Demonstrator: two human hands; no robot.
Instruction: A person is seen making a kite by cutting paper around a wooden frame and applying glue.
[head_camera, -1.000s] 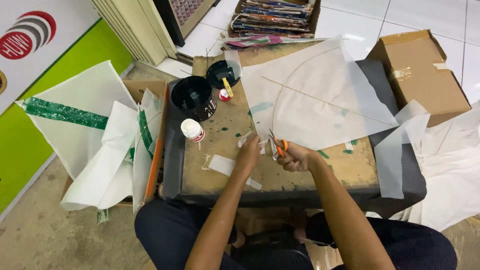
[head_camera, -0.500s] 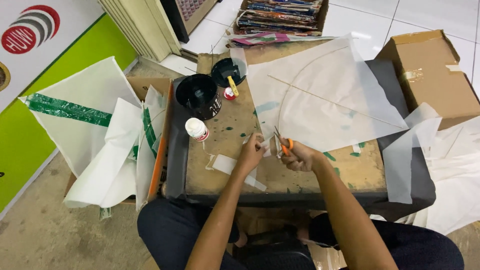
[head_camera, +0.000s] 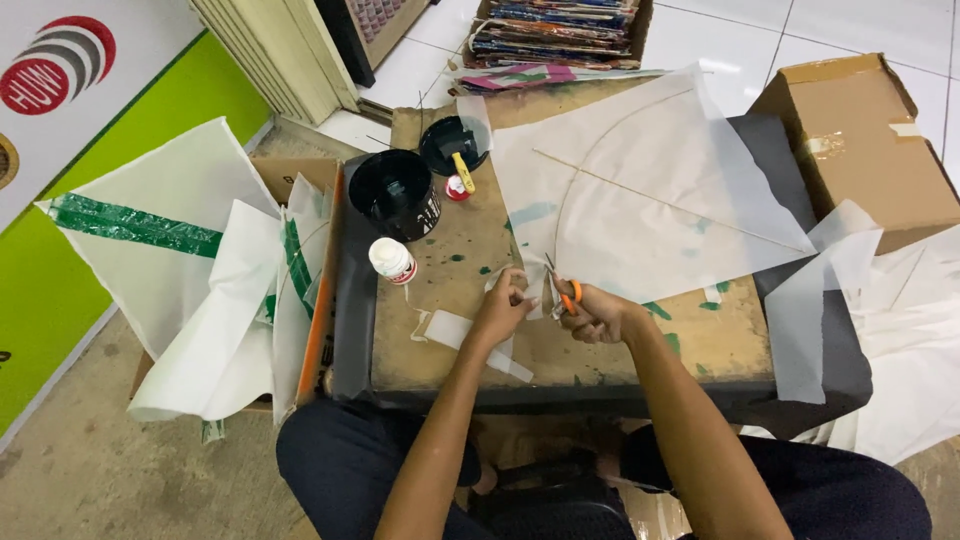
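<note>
Little has been shifted since the earlier frames: both hands have been kept at the frame's centre, with only the view drawn slightly nearer. At the left hand (head_camera: 503, 308) the fingers are pinched on a small white paper strip (head_camera: 527, 297), held just above the worktop (head_camera: 600, 345). At the right hand (head_camera: 598, 315) the fingers are closed through the orange handles of the scissors (head_camera: 562, 288), whose blades are pointed up-left, against the strip. Because the pinching fingertips are kept so close to the blades, a nick could be caused by a hasty snip. A crooked cut could be produced if the thin strip is allowed to sag. Just above, the kite sheet (head_camera: 650, 200) could be caught by the blade tips. Further left, the glue bottle (head_camera: 391, 260) and black pot (head_camera: 395, 190) could be knocked by the left forearm.
</note>
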